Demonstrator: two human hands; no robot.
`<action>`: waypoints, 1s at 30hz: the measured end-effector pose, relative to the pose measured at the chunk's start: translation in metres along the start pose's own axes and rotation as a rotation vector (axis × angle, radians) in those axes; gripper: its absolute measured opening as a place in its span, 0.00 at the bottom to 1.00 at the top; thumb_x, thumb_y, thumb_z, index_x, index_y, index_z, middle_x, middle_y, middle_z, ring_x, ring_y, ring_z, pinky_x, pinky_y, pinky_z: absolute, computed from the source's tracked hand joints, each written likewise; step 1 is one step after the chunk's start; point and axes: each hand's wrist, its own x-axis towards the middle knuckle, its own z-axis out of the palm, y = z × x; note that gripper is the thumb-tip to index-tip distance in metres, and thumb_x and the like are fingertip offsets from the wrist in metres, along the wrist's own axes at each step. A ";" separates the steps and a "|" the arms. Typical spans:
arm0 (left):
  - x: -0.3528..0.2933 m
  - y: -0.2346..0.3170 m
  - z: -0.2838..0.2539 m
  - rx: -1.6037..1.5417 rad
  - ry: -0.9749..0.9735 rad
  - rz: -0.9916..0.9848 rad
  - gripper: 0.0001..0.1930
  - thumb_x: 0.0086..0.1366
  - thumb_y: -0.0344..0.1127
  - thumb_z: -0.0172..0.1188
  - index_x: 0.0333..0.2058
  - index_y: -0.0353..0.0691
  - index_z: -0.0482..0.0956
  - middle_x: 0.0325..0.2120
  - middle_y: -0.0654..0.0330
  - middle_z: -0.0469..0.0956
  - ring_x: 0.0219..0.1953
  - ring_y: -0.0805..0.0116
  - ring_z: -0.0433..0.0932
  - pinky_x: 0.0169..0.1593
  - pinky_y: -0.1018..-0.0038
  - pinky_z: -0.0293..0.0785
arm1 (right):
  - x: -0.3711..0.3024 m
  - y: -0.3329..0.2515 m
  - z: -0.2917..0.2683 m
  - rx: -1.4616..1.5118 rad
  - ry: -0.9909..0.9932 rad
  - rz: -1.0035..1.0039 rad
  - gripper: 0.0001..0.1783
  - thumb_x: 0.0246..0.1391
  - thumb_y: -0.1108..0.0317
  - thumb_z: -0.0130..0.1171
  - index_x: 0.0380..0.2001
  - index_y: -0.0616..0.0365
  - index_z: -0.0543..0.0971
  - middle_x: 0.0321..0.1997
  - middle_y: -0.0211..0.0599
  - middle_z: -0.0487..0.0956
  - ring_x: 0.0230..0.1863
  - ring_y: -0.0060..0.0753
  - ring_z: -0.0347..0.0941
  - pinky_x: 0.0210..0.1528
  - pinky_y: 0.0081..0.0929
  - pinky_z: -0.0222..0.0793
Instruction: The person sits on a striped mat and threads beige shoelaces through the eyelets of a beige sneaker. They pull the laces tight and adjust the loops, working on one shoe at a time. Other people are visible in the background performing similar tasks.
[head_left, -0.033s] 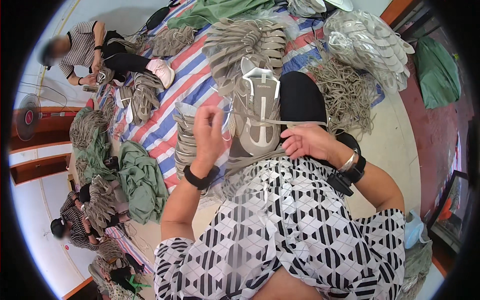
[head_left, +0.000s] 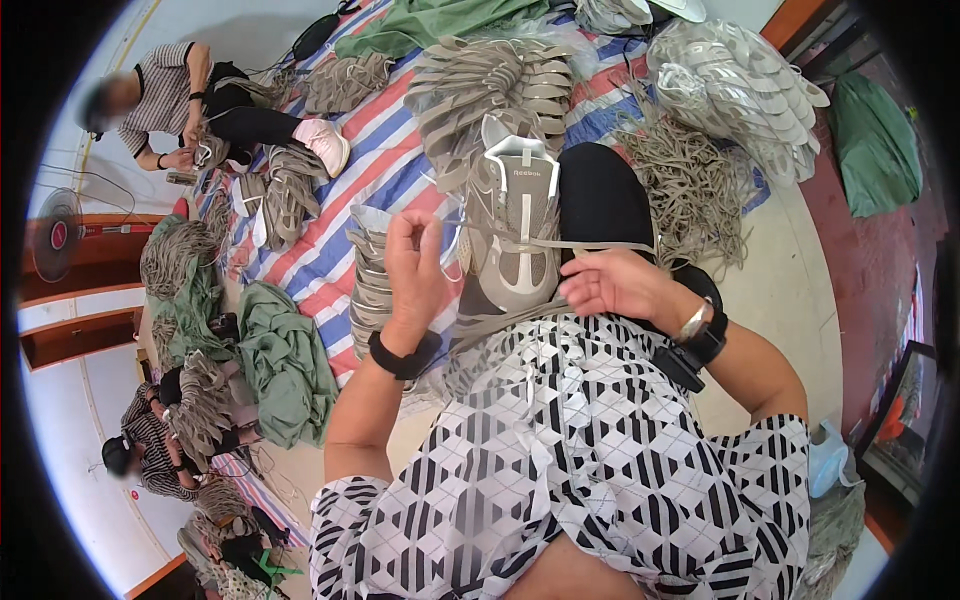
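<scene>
Though little has shifted, the left hand [head_left: 415,272] pinches a lace [head_left: 595,245] — the right hand [head_left: 622,284] curls near it (grip unclear).

The pale floor [head_left: 785,335] meets dark red flooring [head_left: 855,265] (off to the right).

Looking down, fisheye-wide, from the head, close above and behind left hand [head_left: 413,280] and right hand [head_left: 622,285].
</scene>
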 end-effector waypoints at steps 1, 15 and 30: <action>0.000 0.001 0.005 -0.083 -0.052 0.126 0.06 0.70 0.32 0.48 0.38 0.35 0.66 0.31 0.58 0.77 0.36 0.69 0.76 0.45 0.71 0.72 | 0.004 0.001 0.000 0.143 -0.013 -0.031 0.15 0.62 0.60 0.53 0.45 0.60 0.72 0.36 0.43 0.80 0.34 0.34 0.79 0.40 0.32 0.77; 0.130 -0.051 -0.322 1.694 0.337 -0.004 0.15 0.55 0.40 0.63 0.38 0.38 0.77 0.34 0.51 0.78 0.40 0.56 0.78 0.39 0.61 0.73 | -0.127 -0.024 -0.295 0.774 0.479 -0.767 0.06 0.58 0.71 0.49 0.31 0.60 0.74 0.40 0.44 0.79 0.36 0.38 0.74 0.45 0.41 0.69; -0.065 0.163 -0.608 1.969 0.831 -0.600 0.14 0.59 0.40 0.55 0.35 0.33 0.81 0.31 0.51 0.80 0.35 0.51 0.77 0.37 0.61 0.71 | -0.415 0.164 -0.475 -0.439 2.027 -0.120 0.15 0.47 0.62 0.61 0.40 0.48 0.83 0.45 0.43 0.81 0.47 0.37 0.78 0.49 0.33 0.70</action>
